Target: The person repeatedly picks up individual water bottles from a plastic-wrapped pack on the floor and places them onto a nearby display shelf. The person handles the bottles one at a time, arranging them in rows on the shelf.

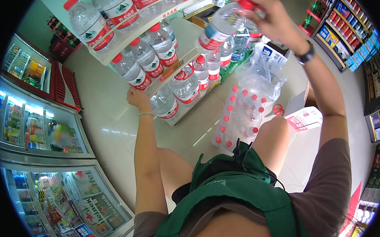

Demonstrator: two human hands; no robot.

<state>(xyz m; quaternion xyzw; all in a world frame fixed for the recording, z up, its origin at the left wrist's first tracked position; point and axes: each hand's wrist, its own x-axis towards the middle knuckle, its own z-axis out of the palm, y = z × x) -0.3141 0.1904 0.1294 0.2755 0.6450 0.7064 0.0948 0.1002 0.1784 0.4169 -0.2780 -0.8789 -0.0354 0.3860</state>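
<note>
My right hand (268, 19) grips a large clear water bottle (222, 25) by its red cap. The bottle tilts in the air in front of the shelf's right end, its red and white label facing me. My left hand (138, 98) is at the left corner of the middle shelf (171, 71), against the base of the nearest water bottle (130, 71); its fingertips are partly hidden. Several similar red-capped bottles stand on that shelf. On the floor before me is a film-wrapped pack of red-capped bottles (238, 116).
Crumpled clear plastic wrap (258, 73) lies behind the pack. Red-handled scissors (276, 110) and an open cardboard box (302, 115) are to its right. Larger bottles (184, 88) fill the bottom shelf. Glass-topped drink coolers (65, 202) line the left; stocked shelves (343, 26) stand far right.
</note>
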